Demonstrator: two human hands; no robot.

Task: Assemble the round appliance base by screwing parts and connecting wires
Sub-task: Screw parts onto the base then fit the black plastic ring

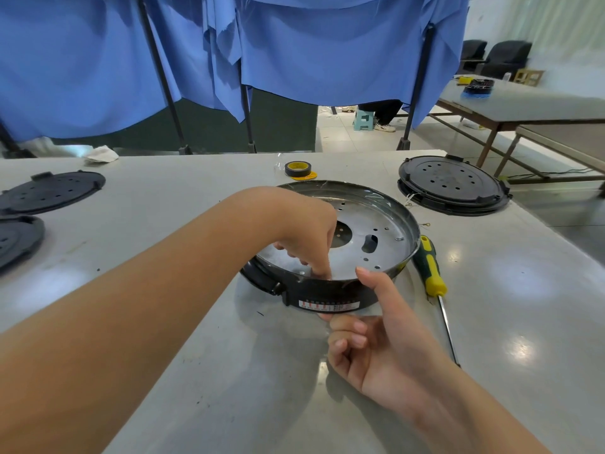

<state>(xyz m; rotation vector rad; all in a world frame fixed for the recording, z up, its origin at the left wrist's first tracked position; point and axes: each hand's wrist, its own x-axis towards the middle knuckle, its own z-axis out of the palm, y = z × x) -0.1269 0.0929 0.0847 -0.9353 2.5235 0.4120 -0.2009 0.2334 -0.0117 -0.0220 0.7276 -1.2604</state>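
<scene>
Fingers [322,268] of my left hand [304,231] curl down inside the round base [327,291], pinching something too small to tell, likely a screw. My right hand [376,335] clasps its near rim, steadying it on the table [163,208]; a screwdriver [432,270] lies beside.

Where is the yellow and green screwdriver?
In the head view the screwdriver lies on the grey table, just right of the round base, untouched by either hand.
</scene>
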